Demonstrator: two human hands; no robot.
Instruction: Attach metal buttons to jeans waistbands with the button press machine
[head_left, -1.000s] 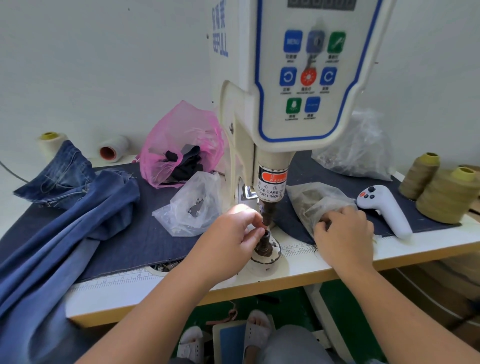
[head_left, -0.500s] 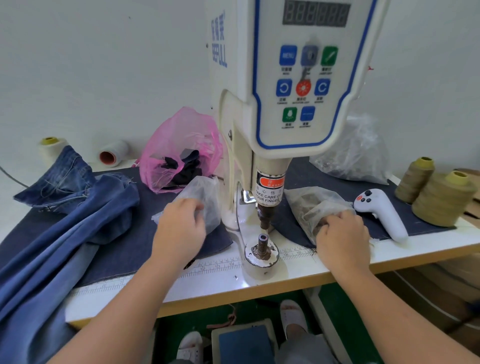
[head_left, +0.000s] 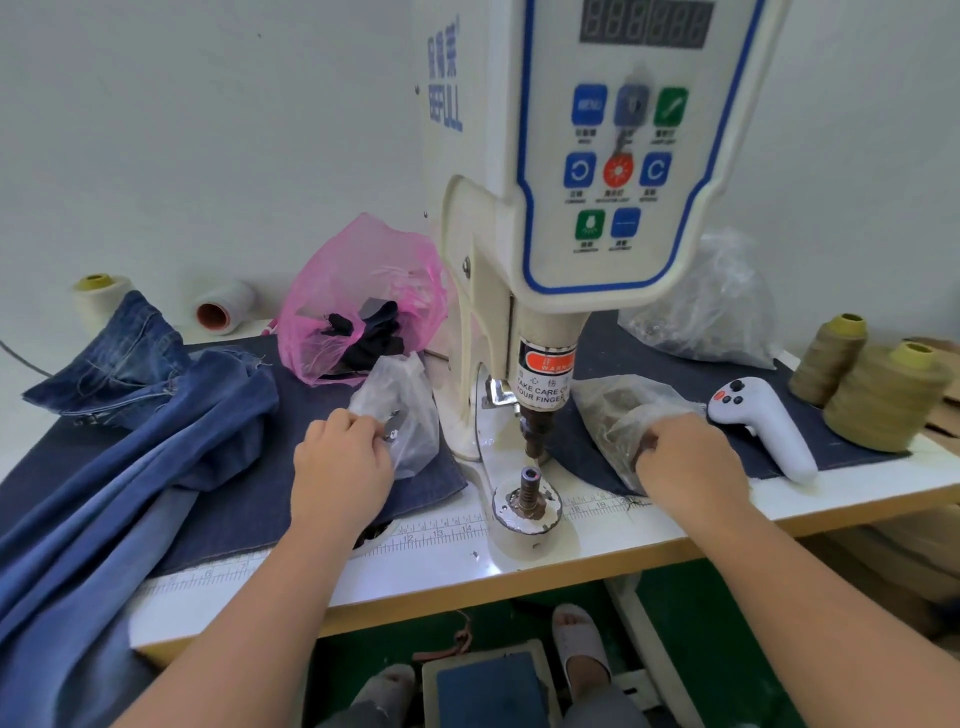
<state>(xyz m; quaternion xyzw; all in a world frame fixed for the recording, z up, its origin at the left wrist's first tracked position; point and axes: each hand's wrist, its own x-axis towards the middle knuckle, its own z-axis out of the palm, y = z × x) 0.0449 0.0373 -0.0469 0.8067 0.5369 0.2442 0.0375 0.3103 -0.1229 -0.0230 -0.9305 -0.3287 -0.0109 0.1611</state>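
— Reporting from the head view: where do the hands stand relative to the press?

— Left hand (head_left: 340, 460) is at the clear bag (head_left: 402, 415) left of the press (head_left: 535, 291), fingers curled, pinching at small metal parts at its mouth. Right hand (head_left: 685, 462) is curled into the right bag (head_left: 623, 415); what it holds, I cannot tell.

— And the die?

— Lower die (head_left: 529, 491) stands upright between both hands, bare, roughly equally near each.

— The jeans?

— Jeans (head_left: 104, 467) lie heaped far left, nearer the left hand, waistband not at the die. Buttons show only dimly through plastic.
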